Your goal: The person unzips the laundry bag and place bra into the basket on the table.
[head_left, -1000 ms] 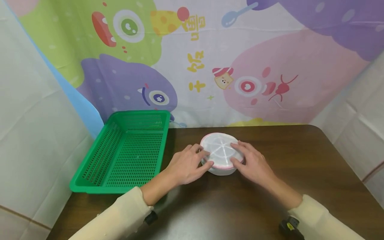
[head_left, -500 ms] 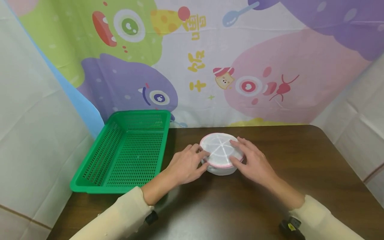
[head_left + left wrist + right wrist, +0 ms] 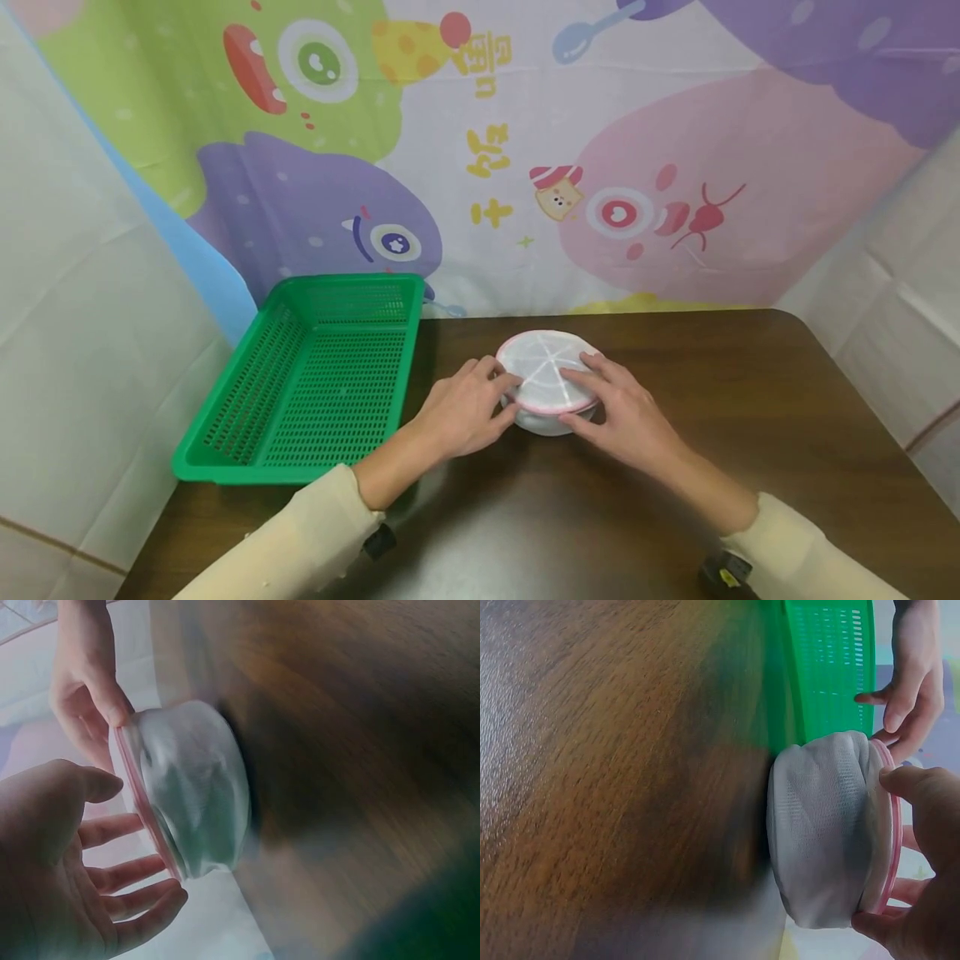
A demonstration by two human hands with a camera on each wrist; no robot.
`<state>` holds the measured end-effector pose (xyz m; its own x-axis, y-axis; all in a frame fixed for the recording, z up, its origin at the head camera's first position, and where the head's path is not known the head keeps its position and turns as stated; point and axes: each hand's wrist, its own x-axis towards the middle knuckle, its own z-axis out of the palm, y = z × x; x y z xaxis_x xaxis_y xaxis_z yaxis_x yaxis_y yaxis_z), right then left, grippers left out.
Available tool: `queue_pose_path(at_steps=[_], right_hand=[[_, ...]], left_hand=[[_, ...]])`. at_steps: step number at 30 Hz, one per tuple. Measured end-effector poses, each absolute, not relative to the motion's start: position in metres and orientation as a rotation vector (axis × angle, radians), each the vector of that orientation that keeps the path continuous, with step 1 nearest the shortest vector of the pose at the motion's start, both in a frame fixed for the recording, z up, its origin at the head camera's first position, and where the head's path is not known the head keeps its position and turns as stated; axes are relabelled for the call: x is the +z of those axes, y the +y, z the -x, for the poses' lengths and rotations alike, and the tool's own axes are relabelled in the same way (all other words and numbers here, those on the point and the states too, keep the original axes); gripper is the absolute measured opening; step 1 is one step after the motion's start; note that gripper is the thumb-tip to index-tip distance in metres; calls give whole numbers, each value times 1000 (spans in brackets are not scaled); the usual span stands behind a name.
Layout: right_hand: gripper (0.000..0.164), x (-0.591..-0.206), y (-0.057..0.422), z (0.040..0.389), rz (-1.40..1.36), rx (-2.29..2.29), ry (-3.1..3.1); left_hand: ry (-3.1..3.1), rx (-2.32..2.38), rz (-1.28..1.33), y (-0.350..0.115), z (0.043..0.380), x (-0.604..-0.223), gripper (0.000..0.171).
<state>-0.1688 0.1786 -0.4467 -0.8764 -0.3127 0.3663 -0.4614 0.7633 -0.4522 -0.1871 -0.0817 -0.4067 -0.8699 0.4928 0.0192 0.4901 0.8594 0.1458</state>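
Note:
A round white mesh laundry bag (image 3: 543, 375) with a pink zip edge and spoke-like bands across its top stands upright on the table. My left hand (image 3: 465, 408) is at its left side, fingers loosely bent and fingertips at the pink edge. In the left wrist view the left thumb (image 3: 101, 784) stands just off the edge. My right hand (image 3: 633, 412) holds the bag's right front edge, its thumb (image 3: 900, 780) on the pink zip and its fingers over the top. The mesh side (image 3: 817, 832) bulges below the zip. The bag's far side is hidden in both wrist views.
An empty green plastic basket (image 3: 408, 375) with slotted walls stands left of the bag, close to my left forearm. Behind the dark wooden table (image 3: 750, 400) hangs a cartoon-printed cloth (image 3: 487, 275). White panels (image 3: 97, 333) close in both sides.
My right hand has shifted left and forward along the bag's front edge, its thumb now at the zip. The left hand has stayed nearly still, its thumb drawn slightly back to the edge.

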Motion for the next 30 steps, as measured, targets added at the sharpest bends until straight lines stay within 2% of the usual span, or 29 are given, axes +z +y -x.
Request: queue_pose_path(at_steps=[30], right_hand=[[56, -452, 193, 177, -672, 816, -2670]], left_hand=[[3018, 300, -867, -83, 179, -406, 35]])
